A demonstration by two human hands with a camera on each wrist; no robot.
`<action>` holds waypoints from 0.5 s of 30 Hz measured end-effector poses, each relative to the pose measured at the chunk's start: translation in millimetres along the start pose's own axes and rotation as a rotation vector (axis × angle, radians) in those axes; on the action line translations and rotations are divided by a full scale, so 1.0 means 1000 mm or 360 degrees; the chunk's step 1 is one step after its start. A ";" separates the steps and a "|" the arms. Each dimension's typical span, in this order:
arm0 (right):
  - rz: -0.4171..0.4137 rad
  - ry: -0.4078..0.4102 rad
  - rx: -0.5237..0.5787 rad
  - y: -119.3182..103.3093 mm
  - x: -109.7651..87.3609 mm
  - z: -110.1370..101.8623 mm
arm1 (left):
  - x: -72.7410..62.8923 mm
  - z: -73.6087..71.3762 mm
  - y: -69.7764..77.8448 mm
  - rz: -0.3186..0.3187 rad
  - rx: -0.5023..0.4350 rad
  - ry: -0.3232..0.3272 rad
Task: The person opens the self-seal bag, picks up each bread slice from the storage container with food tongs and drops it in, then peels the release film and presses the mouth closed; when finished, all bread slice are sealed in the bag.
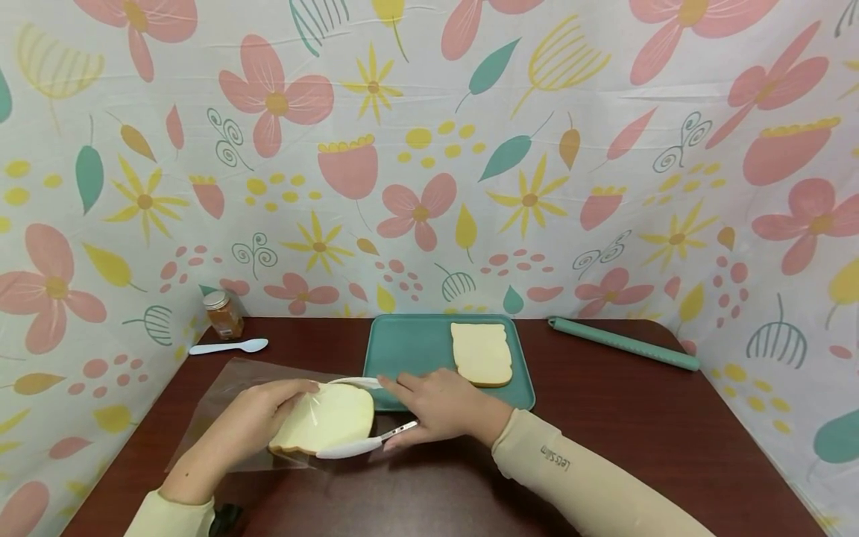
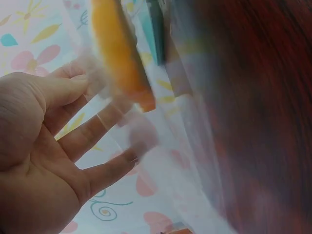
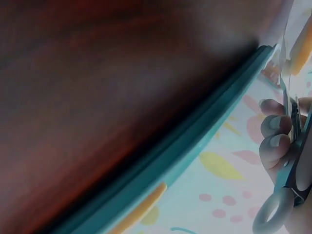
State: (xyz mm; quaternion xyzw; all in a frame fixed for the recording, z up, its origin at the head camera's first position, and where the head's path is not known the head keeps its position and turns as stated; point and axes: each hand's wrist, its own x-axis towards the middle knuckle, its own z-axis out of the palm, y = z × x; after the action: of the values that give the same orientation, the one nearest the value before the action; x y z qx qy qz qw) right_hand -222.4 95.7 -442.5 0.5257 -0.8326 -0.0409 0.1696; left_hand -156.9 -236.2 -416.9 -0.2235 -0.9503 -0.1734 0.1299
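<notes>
My left hand (image 1: 265, 414) grips a clear plastic bag (image 1: 224, 384) at the left edge of a bread slice (image 1: 335, 414); its thumb and fingers pinch the film in the left wrist view. A shine on the slice's pale face suggests film over it. From the right, my right hand (image 1: 436, 406) holds tongs with white tips (image 1: 352, 447), one arm along each side of the slice. The tongs' ring end (image 3: 274, 212) shows in the right wrist view. A second bread slice (image 1: 482, 354) lies on the right part of a teal tray (image 1: 409, 347).
At the back left stand a jar with a silver lid (image 1: 224, 315) and, before it, a pale spoon (image 1: 230, 347). A long green stick (image 1: 624, 343) lies at the back right of the dark wooden table (image 1: 637, 432). A flowered cloth (image 1: 429, 149) hangs behind and at both sides.
</notes>
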 end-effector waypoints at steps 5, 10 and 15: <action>0.0098 -0.0128 0.0223 -0.004 0.002 -0.001 | -0.001 -0.002 -0.002 -0.0046 -0.0014 0.0006; 0.0119 -0.0169 0.0234 -0.008 0.004 -0.001 | -0.001 -0.003 -0.003 -0.0049 -0.0025 0.0003; 0.0109 -0.0126 0.0103 -0.008 0.003 -0.003 | -0.002 -0.004 -0.002 -0.0036 -0.0007 0.0020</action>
State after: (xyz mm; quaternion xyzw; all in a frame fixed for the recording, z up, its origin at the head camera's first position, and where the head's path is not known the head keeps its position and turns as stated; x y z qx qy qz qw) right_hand -215.4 90.0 -441.4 0.4999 -0.8571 -0.0289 0.1206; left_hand -155.8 -240.4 -414.1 -0.2120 -0.9516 -0.1784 0.1333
